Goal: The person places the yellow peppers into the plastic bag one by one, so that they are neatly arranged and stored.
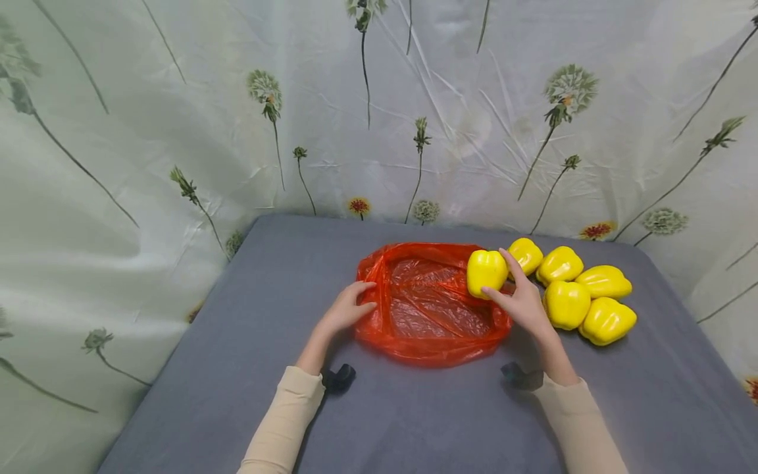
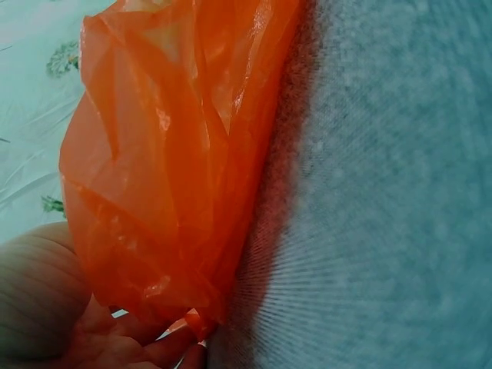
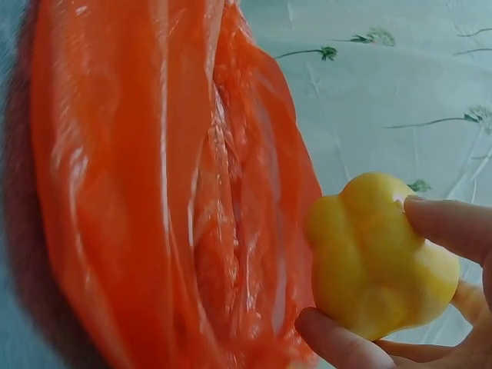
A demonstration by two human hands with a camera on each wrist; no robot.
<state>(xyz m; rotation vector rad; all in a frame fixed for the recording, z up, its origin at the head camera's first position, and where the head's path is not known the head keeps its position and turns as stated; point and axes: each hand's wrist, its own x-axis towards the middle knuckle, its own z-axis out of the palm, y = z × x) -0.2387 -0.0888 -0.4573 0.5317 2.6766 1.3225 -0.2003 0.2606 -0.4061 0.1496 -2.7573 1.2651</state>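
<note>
A red plastic bag lies with its mouth spread wide on the grey-covered table. At its left side my left hand holds the edge, with thumb and fingers about the thin plastic; part of those fingers is hidden. My right hand grips a yellow bell pepper between thumb and fingers, at the right part of the bag's mouth. In the right wrist view this pepper is beside the bag's wall.
Several more yellow bell peppers sit in a group right of the bag, close to my right hand. The grey table ends at a pale curtain with a dandelion print. A dark strap piece is at the left wrist.
</note>
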